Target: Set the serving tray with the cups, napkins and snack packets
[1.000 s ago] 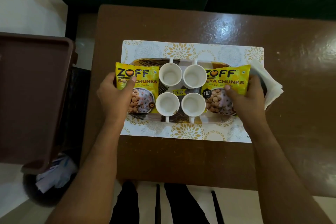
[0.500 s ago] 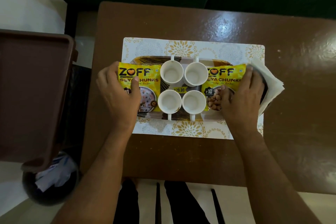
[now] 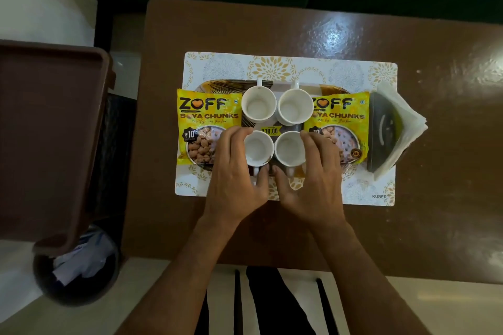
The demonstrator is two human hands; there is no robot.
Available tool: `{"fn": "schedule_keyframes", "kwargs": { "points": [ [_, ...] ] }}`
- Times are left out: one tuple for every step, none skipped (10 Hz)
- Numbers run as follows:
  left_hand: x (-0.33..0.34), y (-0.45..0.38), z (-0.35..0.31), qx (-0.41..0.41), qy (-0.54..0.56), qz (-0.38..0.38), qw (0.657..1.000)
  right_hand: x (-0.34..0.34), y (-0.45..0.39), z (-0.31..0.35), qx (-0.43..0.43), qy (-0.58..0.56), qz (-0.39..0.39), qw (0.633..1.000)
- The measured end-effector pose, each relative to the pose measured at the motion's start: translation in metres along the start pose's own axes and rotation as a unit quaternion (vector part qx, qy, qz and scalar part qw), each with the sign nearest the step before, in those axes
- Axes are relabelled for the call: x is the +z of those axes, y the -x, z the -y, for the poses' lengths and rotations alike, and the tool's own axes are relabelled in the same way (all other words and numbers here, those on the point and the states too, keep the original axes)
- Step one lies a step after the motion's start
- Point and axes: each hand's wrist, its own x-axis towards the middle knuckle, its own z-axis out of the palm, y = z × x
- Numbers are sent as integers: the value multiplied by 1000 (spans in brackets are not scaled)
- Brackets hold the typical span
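I am standing over the brown table (image 3: 408, 226), looking straight down at the serving tray (image 3: 333, 89), which is sitting on a white placemat (image 3: 362, 190) with gold flower prints. Four white cups are standing upright on the tray in a square, all of them empty as far as I can see into them. The far left cup (image 3: 258, 106) and the far right cup (image 3: 295, 107) are touching each other, handles pointing away from me. My left hand (image 3: 235, 174) is curling around the near left cup (image 3: 258, 150), fingers on its left side and thumb at its near edge by the handle. My right hand (image 3: 313, 177) is doing the same to the near right cup (image 3: 290, 149), fingers wrapping its right side, thumb on the near side. Both hands are half closed on their cups, which are sitting on the tray.

A yellow soya chunks packet (image 3: 202, 128) is lying flat over the tray's left end, hanging past the rim onto the placemat. A second packet (image 3: 341, 124) is lying over the right end, partly under my right fingers. A stack of white napkins (image 3: 400, 128) is resting just beyond it at the tray's right end, jutting out over the placemat's edge. A price sticker (image 3: 270, 130) is showing on the tray between the cups.
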Motion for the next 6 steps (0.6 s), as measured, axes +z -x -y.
{"fn": "schedule_keyframes", "kwargs": {
  "points": [
    [2,-3,3,5,6,-4,1000,1,-2,-3,10,8,-12,1000],
    [3,-5,1,8,5,-9,1000,0,-5,-4,18,14,-21,1000],
    [3,-6,-1,10,6,-9,1000,1,-7,-4,16,12,-15,1000],
    [1,-5,-2,4,-3,-1,1000,0,-5,-4,17,18,-10,1000],
    [-2,-1,1,30,-12,-21,999,-2,-4,-4,-10,33,-48,998],
    [-13,-1,-5,47,-30,-56,997,-11,-9,7,-37,24,-69,997]
  ]
}}
